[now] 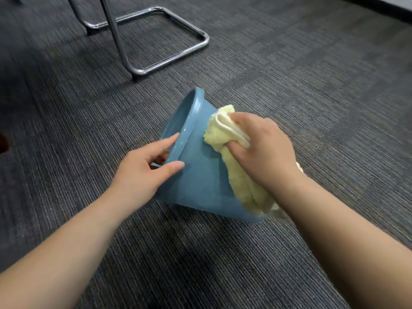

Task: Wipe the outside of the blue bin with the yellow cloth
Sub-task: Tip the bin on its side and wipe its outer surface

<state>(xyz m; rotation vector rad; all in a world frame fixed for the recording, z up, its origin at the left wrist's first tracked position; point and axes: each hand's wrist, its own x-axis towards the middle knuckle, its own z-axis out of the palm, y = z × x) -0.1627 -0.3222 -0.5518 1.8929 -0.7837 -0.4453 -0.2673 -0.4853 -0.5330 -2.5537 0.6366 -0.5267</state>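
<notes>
The blue bin (pixel 200 175) lies tipped on its side on the carpet, its open mouth facing left and away. My left hand (pixel 145 168) grips its rim, thumb on the outer wall and fingers reaching inside. My right hand (pixel 265 148) is closed around the bunched yellow cloth (pixel 240 181), which is pressed against the bin's upper outer wall near the rim. Part of the cloth trails down toward the bin's base, under my right forearm.
Dark grey ribbed carpet (pixel 223 264) covers the floor. A chrome chair base (pixel 169 41) with a slanted leg stands behind the bin at upper left. A dark wall skirting (pixel 383 12) runs along the top right.
</notes>
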